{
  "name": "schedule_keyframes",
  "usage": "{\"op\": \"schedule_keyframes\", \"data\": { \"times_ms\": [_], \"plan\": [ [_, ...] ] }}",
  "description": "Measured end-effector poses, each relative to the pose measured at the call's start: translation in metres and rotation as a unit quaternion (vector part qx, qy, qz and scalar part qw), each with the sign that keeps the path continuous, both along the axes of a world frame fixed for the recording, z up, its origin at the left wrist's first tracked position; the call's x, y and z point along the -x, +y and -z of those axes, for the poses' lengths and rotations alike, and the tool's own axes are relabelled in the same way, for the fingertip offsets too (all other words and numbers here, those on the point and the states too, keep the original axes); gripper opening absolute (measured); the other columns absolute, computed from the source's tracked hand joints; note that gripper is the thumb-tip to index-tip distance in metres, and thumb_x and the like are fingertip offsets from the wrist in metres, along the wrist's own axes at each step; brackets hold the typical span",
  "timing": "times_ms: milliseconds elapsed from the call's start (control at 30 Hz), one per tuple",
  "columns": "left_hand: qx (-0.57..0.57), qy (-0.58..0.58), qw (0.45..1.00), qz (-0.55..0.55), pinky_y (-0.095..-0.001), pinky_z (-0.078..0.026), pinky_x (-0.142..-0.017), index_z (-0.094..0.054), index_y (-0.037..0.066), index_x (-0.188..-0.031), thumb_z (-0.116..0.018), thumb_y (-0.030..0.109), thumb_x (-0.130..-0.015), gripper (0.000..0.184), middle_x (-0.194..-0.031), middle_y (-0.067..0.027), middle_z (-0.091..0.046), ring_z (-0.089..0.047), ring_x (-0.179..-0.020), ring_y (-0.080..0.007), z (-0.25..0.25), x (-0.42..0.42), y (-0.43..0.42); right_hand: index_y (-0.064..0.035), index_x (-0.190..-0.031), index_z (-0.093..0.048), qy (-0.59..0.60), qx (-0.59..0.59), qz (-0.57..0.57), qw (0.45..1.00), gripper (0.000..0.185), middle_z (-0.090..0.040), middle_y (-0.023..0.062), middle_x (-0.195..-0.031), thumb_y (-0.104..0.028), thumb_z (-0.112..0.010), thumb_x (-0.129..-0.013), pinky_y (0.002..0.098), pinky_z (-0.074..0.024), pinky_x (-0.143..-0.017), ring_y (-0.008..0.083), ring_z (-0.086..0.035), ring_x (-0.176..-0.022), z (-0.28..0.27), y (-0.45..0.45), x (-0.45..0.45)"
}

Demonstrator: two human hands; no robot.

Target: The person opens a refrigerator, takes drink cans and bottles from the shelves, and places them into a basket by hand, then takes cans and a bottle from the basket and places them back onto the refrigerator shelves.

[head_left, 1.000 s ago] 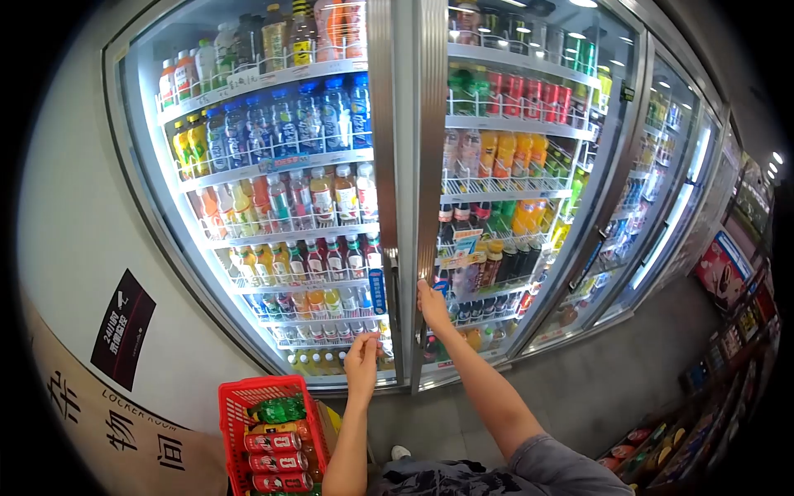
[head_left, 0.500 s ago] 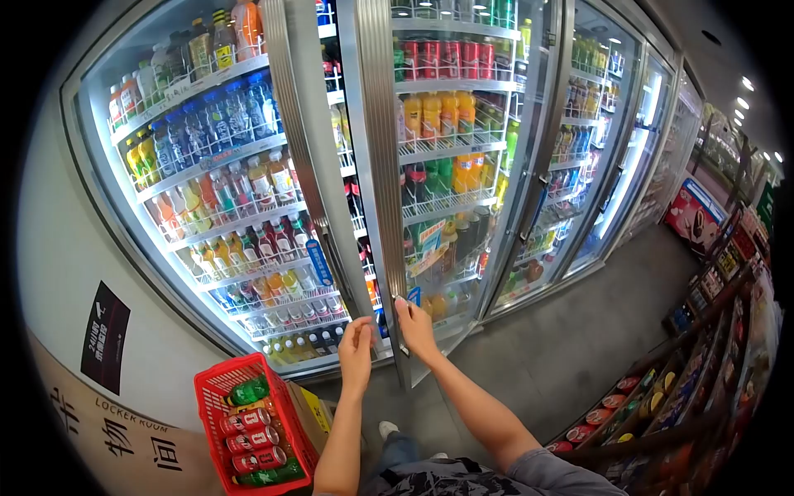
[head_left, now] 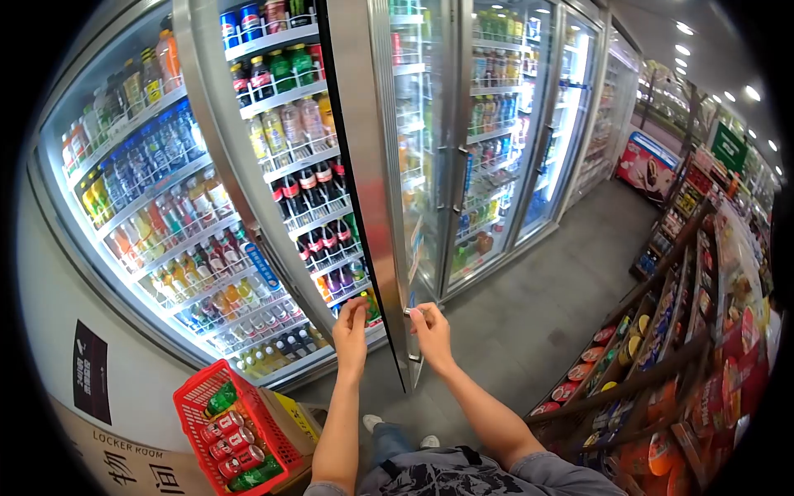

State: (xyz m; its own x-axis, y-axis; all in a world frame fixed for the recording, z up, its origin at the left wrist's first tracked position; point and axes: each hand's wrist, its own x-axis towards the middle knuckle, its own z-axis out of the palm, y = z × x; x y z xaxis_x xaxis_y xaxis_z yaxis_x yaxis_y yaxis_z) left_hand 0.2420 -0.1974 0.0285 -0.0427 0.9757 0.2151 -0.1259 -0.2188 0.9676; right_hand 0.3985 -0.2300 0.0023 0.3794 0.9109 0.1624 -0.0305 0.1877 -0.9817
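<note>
A fridge door (head_left: 364, 165) with a silver metal frame is swung partway out towards me. My right hand (head_left: 432, 337) is closed on the door handle (head_left: 408, 312) at its lower outer edge. On the other side of the door edge hovers my left hand (head_left: 351, 335), its fingers loosely curled and nothing visible in them. Behind that hand, the opened fridge section shows shelves of bottles and cans, with cola bottles (head_left: 308, 188) on the middle shelves.
A red basket (head_left: 188, 413) with red cans (head_left: 231, 446) and green bottles stands at lower left on a cardboard box (head_left: 289, 413). Closed glass fridge doors (head_left: 496, 149) continue to the right. A snack rack (head_left: 645, 355) borders the grey floor (head_left: 521, 289).
The door has swung wider, uncovering the shelves of bottles and cans behind it. My right hand has stayed on the handle, and my view has turned to the right.
</note>
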Motion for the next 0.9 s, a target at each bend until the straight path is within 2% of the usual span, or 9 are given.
{"op": "schedule_keyframes", "data": {
  "times_ms": [200,267,333,433,533,567,633,700,900],
  "plan": [
    [-0.021,0.046,0.994,0.096,-0.0246,-0.047,-0.08,-0.066,0.0,-0.11,-0.053,0.01,-0.099,0.02,-0.094,-0.0036,-0.069,-0.062,-0.09,-0.0105,-0.006,-0.083,-0.009,-0.0017,-0.094,-0.062,0.027,-0.013,0.078,0.996,0.023,-0.062,-0.0018,-0.073,-0.024,-0.061,-0.096,0.0229,-0.0399,-0.058,0.0044,-0.052,-0.065,0.009,-0.037,-0.072],
    [-0.015,-0.021,0.99,0.141,-0.0242,-0.048,-0.079,-0.067,-0.001,-0.11,-0.054,0.007,-0.097,0.019,-0.094,-0.0033,-0.068,-0.062,-0.086,-0.0096,-0.01,-0.109,-0.017,-0.0014,-0.094,-0.062,0.004,-0.021,0.143,0.99,0.022,-0.06,-0.0031,-0.069,-0.023,-0.062,-0.095,0.0216,-0.042,-0.061,0.0042,-0.053,-0.066,-0.003,-0.05,-0.083],
    [-0.032,0.029,0.99,0.135,-0.0235,-0.048,-0.077,-0.068,-0.001,-0.108,-0.055,0.007,-0.097,0.019,-0.093,-0.0032,-0.068,-0.062,-0.083,-0.0089,-0.012,-0.129,-0.026,-0.0021,-0.099,-0.062,-0.024,0.035,0.161,0.986,0.018,-0.063,0.0021,-0.081,-0.019,-0.064,-0.092,0.024,-0.0459,-0.071,0.0102,-0.059,-0.077,-0.015,-0.066,-0.101],
    [-0.019,0.06,0.983,0.174,-0.0226,-0.051,-0.07,-0.068,0.0,-0.11,-0.057,0.012,-0.098,0.021,-0.094,-0.0032,-0.07,-0.065,-0.086,-0.0099,-0.014,-0.156,-0.033,-0.0044,-0.109,-0.06,-0.219,-0.107,0.349,0.905,0.027,-0.057,0.0135,-0.115,-0.006,-0.065,-0.083,0.035,-0.046,-0.083,0.0264,-0.058,-0.101,-0.039,-0.084,-0.117],
    [0.008,0.047,0.967,0.25,-0.0247,-0.054,-0.07,-0.066,0.003,-0.12,-0.055,0.016,-0.1,0.026,-0.107,-0.0063,-0.07,-0.065,-0.096,-0.0119,-0.024,-0.179,-0.044,-0.0022,-0.1,-0.06,-0.231,-0.204,0.407,0.86,0.016,-0.062,0.0107,-0.096,-0.004,-0.064,-0.084,0.0315,-0.0476,-0.075,0.0219,-0.06,-0.086,-0.055,-0.094,-0.118],
    [0.017,0.039,0.954,0.295,-0.0255,-0.054,-0.074,-0.063,0.004,-0.124,-0.053,0.015,-0.1,0.028,-0.111,-0.0066,-0.069,-0.064,-0.1,-0.0123,-0.021,-0.185,-0.041,-0.0022,-0.1,-0.06,-0.231,-0.204,0.405,0.861,0.016,-0.062,0.0107,-0.096,-0.004,-0.064,-0.084,0.0315,-0.0476,-0.075,0.0219,-0.06,-0.086,-0.053,-0.092,-0.116],
    [0.03,0.009,0.917,0.398,-0.0271,-0.052,-0.082,-0.057,0.004,-0.132,-0.051,0.013,-0.101,0.033,-0.119,-0.0072,-0.066,-0.061,-0.107,-0.0131,-0.022,-0.188,-0.032,0.0018,-0.098,-0.055,-0.145,-0.227,0.267,0.925,0.008,-0.059,0.0096,-0.094,-0.001,-0.058,-0.091,0.0277,-0.0485,-0.076,0.0152,-0.059,-0.083,-0.049,-0.081,-0.109],
    [0.067,-0.013,0.88,0.47,-0.0282,-0.049,-0.089,-0.052,0.005,-0.137,-0.049,0.011,-0.101,0.037,-0.126,-0.0079,-0.063,-0.059,-0.111,-0.0133,-0.03,-0.186,-0.02,0.0025,-0.1,-0.054,-0.182,-0.254,0.248,0.917,0.007,-0.059,0.0081,-0.09,-0.002,-0.056,-0.094,0.0254,-0.0484,-0.073,0.0124,-0.059,-0.078,-0.053,-0.061,-0.106],
    [0.053,0.008,0.952,0.3,-0.0266,-0.048,-0.083,-0.058,0.004,-0.127,-0.051,0.016,-0.101,0.029,-0.12,-0.0076,-0.066,-0.063,-0.102,-0.0145,-0.008,-0.135,0.048,0.0002,-0.099,-0.054,-0.105,-0.181,0.189,0.96,0.007,-0.058,0.003,-0.083,-0.006,-0.056,-0.097,0.0229,-0.0461,-0.069,0.009,-0.057,-0.075,-0.047,0.004,-0.098]
  ]
}}
